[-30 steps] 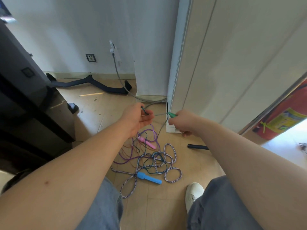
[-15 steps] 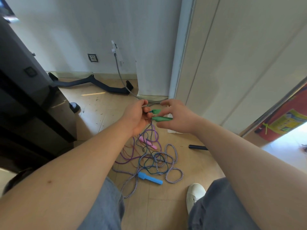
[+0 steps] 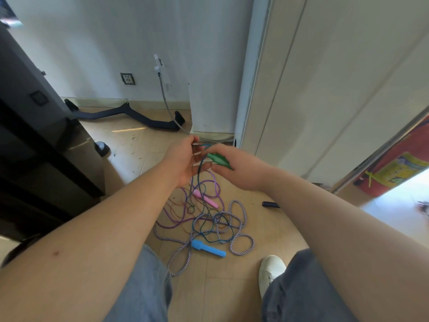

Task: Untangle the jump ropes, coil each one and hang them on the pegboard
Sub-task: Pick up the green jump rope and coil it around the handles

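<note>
Since the coming pull is judged to turn on it, key relation: green cord (image 3: 200, 170) is hung from the green handles (image 3: 219, 160) at frame centre and runs down-frame into the tangle (image 3: 209, 225) on the floor (image 3: 130, 154); cord axis near vertical in the frame.
Right hand (image 3: 234, 169): clamped on the green handles, thumb and fingers curled round them; handle axis tilted from upper left to lower right.
Left hand (image 3: 183, 159): just left of the right hand, palm turned toward it, fingers loosely spread; cord is passed by the fingertips, a pinch cannot be confirmed.
Nearer hand: left is judged nearer to the hanging run.
Tangle make-up: purple cord (image 3: 218, 189) with pink handle (image 3: 205, 198), striped cord (image 3: 243, 211) with blue handle (image 3: 207, 248); green cord is looped through both.
Black handle (image 3: 270, 204): lying apart, right of the tangle.
Edges: black cabinet (image 3: 34, 135) at left, pale door panel (image 3: 325, 89) at right, white shoe (image 3: 270, 270) lower right, near the striped loops.
Room: floor is open up-frame toward the wall; an upward draw is judged unobstructed.
Progress: untangling judged early; nothing is coiled, no pegboard is seen.
</note>
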Available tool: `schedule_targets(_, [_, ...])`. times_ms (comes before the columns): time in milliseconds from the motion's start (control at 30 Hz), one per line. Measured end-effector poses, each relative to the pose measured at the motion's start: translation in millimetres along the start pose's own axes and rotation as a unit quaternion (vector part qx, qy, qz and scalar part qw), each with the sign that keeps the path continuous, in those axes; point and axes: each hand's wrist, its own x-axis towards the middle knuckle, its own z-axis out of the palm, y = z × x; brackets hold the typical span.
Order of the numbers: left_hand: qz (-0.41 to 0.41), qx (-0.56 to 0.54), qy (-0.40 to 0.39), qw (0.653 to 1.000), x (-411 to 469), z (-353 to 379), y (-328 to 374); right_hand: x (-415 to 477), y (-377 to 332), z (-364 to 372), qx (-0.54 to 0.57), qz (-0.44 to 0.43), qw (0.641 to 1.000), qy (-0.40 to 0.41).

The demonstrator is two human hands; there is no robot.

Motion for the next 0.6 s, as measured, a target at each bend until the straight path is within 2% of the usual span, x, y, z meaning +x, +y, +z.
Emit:
schedule_targets(67, [-0.002,0.103,0.008,0.995,2,-2,-3,-2,0,-3,0.003,0.018,1.0,0.019])
schedule_targets(133, [0.023,0.223,0.023,0.974,5,-5,-5,-3,1,-6,-0.013,0.047,0.998,0.029])
schedule_targets(200, [0.11,0.395,0.049,0.911,8,-9,-6,-1,5,-8,-0.059,0.078,0.995,0.017])
schedule_targets(267, [0.173,0.49,0.081,0.851,7,-12,-8,0,8,-9,-0.106,0.099,0.989,-0.005])
schedule_targets(333, [0.171,0.505,0.1,0.84,8,-14,-7,-2,8,-10,-0.115,0.111,0.987,-0.023])
schedule_targets(400, [0.139,0.491,0.085,0.856,9,-13,-6,-3,8,-10,-0.128,0.114,0.985,-0.038])
schedule_targets(467, [0.12,0.495,-0.001,0.86,7,-11,-6,-4,8,-9,-0.146,0.107,0.982,-0.048])
schedule_targets(533, [0.121,0.503,-0.096,0.85,3,-7,-10,-5,7,-8,-0.146,0.098,0.983,-0.056])
schedule_targets(600, [0.135,0.516,-0.132,0.836,2,-3,-14,-6,5,-6,-0.132,0.092,0.985,-0.062])
